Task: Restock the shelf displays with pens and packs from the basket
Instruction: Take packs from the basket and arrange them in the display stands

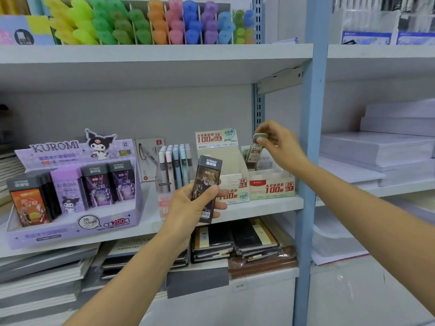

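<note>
- Left hand grips one tall dark box of pencil leads with an Ultraman label, thumb across its front, held upright before the middle white shelf board.
- Right hand pinches one small clear lead tube with a green cap by its top, tilted, above the right-hand cardboard display tray marked 0.7. Another tube like it stands behind.
- Just left stands a second cardboard tray marked 0.5, partly hidden behind the dark box.
- Five pastel mechanical pencils stand upright between that tray and a purple Kuromi display carton.
- The carton shows four boxes in front: one orange, one lilac, two dark purple.
- Above, rows of bright highlighters fill the upper shelf.
- Below lie stacks of dark notebooks; past the blue steel upright, stacks of white paper.
</note>
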`<action>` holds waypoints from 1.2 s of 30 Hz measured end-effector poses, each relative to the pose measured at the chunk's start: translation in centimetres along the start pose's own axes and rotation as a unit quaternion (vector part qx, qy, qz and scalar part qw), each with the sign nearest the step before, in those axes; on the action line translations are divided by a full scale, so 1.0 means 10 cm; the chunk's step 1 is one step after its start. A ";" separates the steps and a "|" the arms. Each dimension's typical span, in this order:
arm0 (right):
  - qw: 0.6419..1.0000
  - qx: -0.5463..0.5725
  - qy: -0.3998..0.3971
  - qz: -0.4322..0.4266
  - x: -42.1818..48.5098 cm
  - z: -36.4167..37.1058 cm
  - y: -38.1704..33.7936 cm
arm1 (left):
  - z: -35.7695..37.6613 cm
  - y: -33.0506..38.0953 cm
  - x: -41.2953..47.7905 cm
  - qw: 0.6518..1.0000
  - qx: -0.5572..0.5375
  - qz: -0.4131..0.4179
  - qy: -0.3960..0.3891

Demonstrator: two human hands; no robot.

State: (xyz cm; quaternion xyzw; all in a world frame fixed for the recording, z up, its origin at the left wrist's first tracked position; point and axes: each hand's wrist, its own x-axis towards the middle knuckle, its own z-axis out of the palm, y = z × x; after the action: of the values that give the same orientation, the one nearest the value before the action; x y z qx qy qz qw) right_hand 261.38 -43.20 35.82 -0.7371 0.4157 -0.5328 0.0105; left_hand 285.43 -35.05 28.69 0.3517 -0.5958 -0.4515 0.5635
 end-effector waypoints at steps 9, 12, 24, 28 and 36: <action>0.997 -0.045 -0.010 0.063 0.10 0.16 0.14 | 0.01 -0.03 0.00 1.000 -0.011 -0.001 -0.015; 0.993 -0.091 -0.007 0.068 0.10 0.22 0.18 | 0.00 -0.02 -0.02 1.000 -0.013 -0.002 -0.022; 0.981 0.138 -0.137 -0.012 -0.31 0.41 -0.90 | -0.16 0.09 -0.22 1.000 -0.003 -0.005 -0.021; 0.965 0.132 -0.222 -0.034 -0.40 0.62 -1.24 | -0.34 0.19 -0.37 1.000 0.014 0.016 -0.006; 0.978 0.156 -0.133 -0.046 -0.26 1.06 -1.79 | -1.14 0.28 -0.71 0.946 0.223 0.156 0.177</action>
State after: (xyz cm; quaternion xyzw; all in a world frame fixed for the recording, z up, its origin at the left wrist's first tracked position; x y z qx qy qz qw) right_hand 280.28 -34.41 37.42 -0.8089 0.2882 -0.4882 0.1559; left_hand 297.77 -29.09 28.28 0.4453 -0.6196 -0.1440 0.6302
